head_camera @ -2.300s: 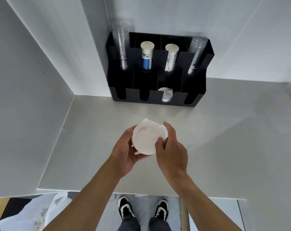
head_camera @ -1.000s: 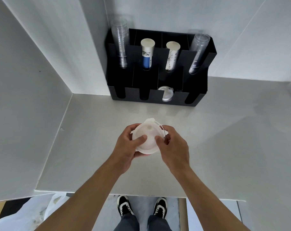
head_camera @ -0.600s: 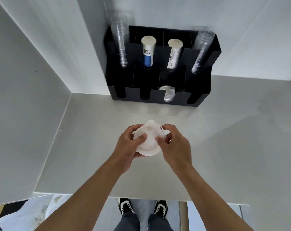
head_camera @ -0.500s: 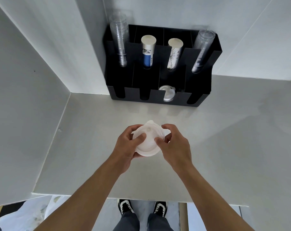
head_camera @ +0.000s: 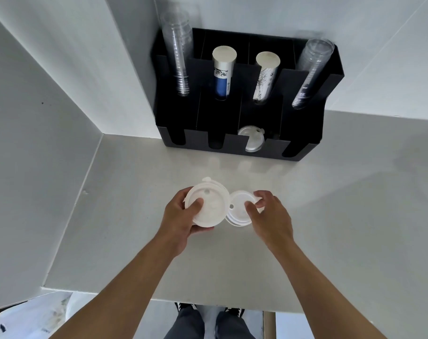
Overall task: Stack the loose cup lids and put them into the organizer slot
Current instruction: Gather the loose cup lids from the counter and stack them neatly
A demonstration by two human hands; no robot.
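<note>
My left hand [head_camera: 183, 217] grips a stack of white cup lids [head_camera: 208, 204] above the grey table, thumb pressed on the top lid. Just to its right, my right hand [head_camera: 269, 214] holds a second, smaller bunch of white lids [head_camera: 238, 209] by the rim, tilted and touching the left stack's edge. The black organizer [head_camera: 247, 94] stands against the back wall. In its third front slot from the left lies a white lid [head_camera: 252, 140].
The organizer's back compartments hold two stacks of clear cups [head_camera: 177, 52] [head_camera: 311, 72] and two sleeves of paper cups [head_camera: 222, 72] [head_camera: 265, 74]. White walls close in at the left and back. The table's front edge [head_camera: 208, 299] is near my body.
The single stack held between both hands has split: my right hand has pulled some lids off to the right while my left hand keeps the rest.
</note>
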